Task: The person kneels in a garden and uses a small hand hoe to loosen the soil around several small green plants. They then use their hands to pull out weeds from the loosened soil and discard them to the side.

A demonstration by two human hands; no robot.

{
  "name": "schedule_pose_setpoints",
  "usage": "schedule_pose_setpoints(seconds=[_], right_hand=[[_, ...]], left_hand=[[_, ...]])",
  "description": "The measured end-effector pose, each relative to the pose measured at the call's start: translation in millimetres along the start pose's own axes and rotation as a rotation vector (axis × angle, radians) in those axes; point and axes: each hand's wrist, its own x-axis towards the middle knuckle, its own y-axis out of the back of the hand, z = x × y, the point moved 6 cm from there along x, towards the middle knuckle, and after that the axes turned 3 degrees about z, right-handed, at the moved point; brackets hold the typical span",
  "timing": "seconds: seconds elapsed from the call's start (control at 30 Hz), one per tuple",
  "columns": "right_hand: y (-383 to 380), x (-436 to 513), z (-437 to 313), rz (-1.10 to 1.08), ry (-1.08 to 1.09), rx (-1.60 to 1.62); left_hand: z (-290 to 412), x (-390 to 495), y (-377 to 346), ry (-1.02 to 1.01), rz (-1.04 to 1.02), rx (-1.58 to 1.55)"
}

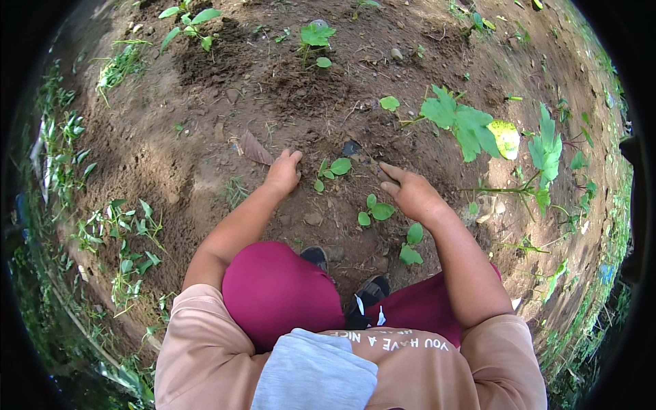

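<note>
My left hand (285, 173) is low over the brown soil, fingertips down, beside a dry purplish-brown leaf (256, 148). Whether its fingers hold anything is hidden. To the right, my right hand (411, 191) reaches toward the soil with its index finger extended. Something dark shows between its thumb and finger, too unclear to name. Just beyond those fingertips lies a dark flat piece (351, 148), partly covered by dirt. Between my hands grows a small green seedling (333, 170). Another seedling (376, 209) stands nearer to me, left of my right wrist.
A third seedling (411, 246) grows close to my right knee. Lobed-leaf plants (456, 118) lean at the right, near a yellow leaf (505, 139). Young plants (315, 37) stand in loosened soil ahead. Leafy vines (123, 246) spread at the left. My shoes (374, 291) rest on the soil below.
</note>
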Motion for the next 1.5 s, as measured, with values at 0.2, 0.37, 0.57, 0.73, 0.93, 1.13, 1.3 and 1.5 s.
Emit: schedule_pose_setpoints(seconds=[0.2, 0.37, 0.57, 0.73, 0.93, 1.13, 1.3, 1.5], right_hand=[[-25, -8, 11, 0.006, -0.083, -0.108], [-56, -16, 48, -0.239, -0.377, 0.647], [-53, -2, 25, 0.556, 0.506, -0.025], [-101, 0, 31, -0.257, -0.371, 0.804], [-42, -32, 36, -0.07, -0.2, 0.402], [-70, -25, 25, -0.068, -0.27, 0.466], [-52, -39, 18, -0.206, -0.344, 0.671], [-48, 1, -38, -0.011, -0.136, -0.19]], left_hand=[[16, -16, 8, 0.018, 0.074, -0.081], [46, -13, 5, -0.072, 0.055, 0.164], [44, -1, -5, -0.274, 0.15, 0.102], [23, -5, -5, -0.292, 0.247, -0.083], [13, -8, -1, -0.267, 0.262, -0.099], [14, -8, -6, -0.273, 0.241, -0.075], [14, -4, -12, -0.324, 0.217, 0.01], [16, -10, -11, -0.398, 0.239, 0.058]])
